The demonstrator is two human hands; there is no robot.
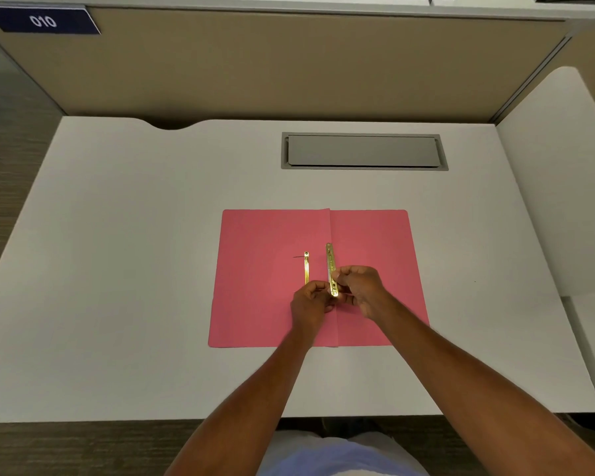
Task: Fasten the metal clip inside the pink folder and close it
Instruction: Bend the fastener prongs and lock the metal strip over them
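I count one flat open pink paper folder (272,286) on the white bench (117,269) and two gold metal strips: a thin prong (306,267) lying flat and a perforated clip bar (331,266), pinched in my right hand (363,290) grip; my left hand (311,305) grip is curled beside it, contents hidden.

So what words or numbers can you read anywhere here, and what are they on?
"010": white digits on the dark blue sign fixed to the top of the beige partition, far left.
The gold metal bar held over the pink folder has small stamped marks, too small and blurred to read.
Nothing else here carries any writing.
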